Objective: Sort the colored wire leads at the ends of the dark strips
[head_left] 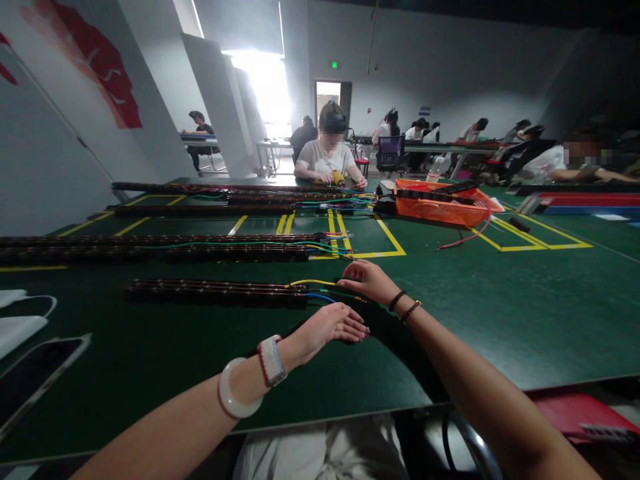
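Note:
A dark strip bundle (215,291) lies lengthwise on the green table, and loose wires come out of its right end. My right hand (369,281) is closed, its thumb and fingertips pinching the end of a yellow wire (317,282) from that bundle. Nearer to me, my left hand (333,325) is open with fingers stretched out and slightly bent, holding nothing. A blue wire (320,296) curves from the bundle to the left hand, which hides its end. Between the hands lies a dark green wire (345,295).
Longer strip bundles (165,248) with wire ends lie farther back. An orange basket (435,210) holds black parts at the back right. A phone (40,377) rests at the left. Across the table sits a person (327,150) with a yellow tool (339,179).

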`<state>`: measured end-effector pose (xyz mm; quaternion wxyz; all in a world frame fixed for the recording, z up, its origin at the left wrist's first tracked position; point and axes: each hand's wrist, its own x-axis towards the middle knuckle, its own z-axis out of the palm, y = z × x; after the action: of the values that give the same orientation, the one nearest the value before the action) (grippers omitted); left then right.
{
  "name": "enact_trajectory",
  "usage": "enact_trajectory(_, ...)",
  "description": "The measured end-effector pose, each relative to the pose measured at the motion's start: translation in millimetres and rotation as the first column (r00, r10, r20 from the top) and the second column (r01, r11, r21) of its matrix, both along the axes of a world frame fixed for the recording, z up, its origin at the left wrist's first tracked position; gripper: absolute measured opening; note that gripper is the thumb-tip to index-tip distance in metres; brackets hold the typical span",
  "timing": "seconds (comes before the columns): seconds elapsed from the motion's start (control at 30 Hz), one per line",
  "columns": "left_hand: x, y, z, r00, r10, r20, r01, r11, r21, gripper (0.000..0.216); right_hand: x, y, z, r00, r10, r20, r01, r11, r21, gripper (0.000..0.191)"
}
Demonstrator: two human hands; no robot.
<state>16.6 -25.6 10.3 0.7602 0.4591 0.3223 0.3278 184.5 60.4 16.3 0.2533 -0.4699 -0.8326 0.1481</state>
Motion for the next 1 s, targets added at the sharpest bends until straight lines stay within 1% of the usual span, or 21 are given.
enact_trajectory(0.03, 0.2, 0.2, -0.2, 1.0, -0.002, -0.007, 0.002, 1.0, 0.001, 0.03, -1.7, 0.0, -2.6, 0.999, 0.042, -0.034, -0.042, 0.999, 0.018, 0.042)
enact_trajectory(0.1, 0.6, 0.5, -0.4, 1.0, -0.009, -0.024, 0.009, 1.0, 0.005, 0.033, -5.7, -1.1, -8.1, 0.993, 0.105, -0.047, -0.103, 0.994, 0.041, 0.045)
enact_trajectory(0.23, 1.4, -0.3, 0.3, 1.0, -0.023, -0.018, 0.023, 0.999, 0.033, 0.033, -12.9, -3.2, -18.5, 0.987, 0.159, 0.025, -0.159, 0.987, 0.033, 0.048)
enact_trajectory(0.37, 1.7, -1.0, -0.3, 1.0, -0.023, -0.018, 0.024, 0.999, 0.037, 0.031, -16.6, -1.9, -25.8, 0.975, 0.21, 0.07, -0.213, 0.976, 0.039, 0.035)
enact_trajectory(0.47, 1.3, 0.6, -2.4, 0.999, -0.031, -0.027, 0.032, 0.999, 0.031, 0.031, -18.0, -2.4, -26.7, 0.967, 0.24, 0.084, -0.246, 0.967, 0.069, 0.028)
enact_trajectory(0.57, 0.1, 4.1, -4.7, 0.998, -0.05, -0.038, 0.05, 0.999, -0.014, 0.033, -19.8, -5.5, -24.6, 0.961, 0.262, 0.091, -0.272, 0.954, 0.128, 0.023)
enact_trajectory(0.67, -1.3, 7.9, -6.7, 0.999, -0.046, 0.0, 0.046, 0.992, -0.122, 0.042, -22.0, -9.7, -21.5, 0.962, 0.251, 0.11, -0.268, 0.946, 0.183, 0.018)
enact_trajectory(0.77, -0.9, 10.2, -9.4, 0.993, 0.038, 0.111, -0.013, 0.977, -0.215, 0.046, -24.1, -14.3, -17.3, 0.958, 0.207, 0.199, -0.255, 0.932, 0.258, 0.016)
enact_trajectory(0.83, 0.3, 10.8, -12.0, 0.97, 0.154, 0.186, -0.108, 0.965, -0.239, 0.039, -25.3, -17.2, -14.3, 0.945, 0.179, 0.272, -0.264, 0.91, 0.319, 0.021)
enact_trajectory(0.93, 1.8, 11.7, -16.3, 0.909, 0.336, 0.248, -0.278, 0.93, -0.242, 0.026, -26.7, -21.0, -10.8, 0.916, 0.151, 0.371, -0.304, 0.865, 0.398, 0.026)
enact_trajectory(1.0, 1.7, 13.4, -18.7, 0.882, 0.387, 0.27, -0.328, 0.914, -0.237, 0.021, -27.2, -22.9, -9.5, 0.891, 0.132, 0.435, -0.337, 0.834, 0.438, 0.025)
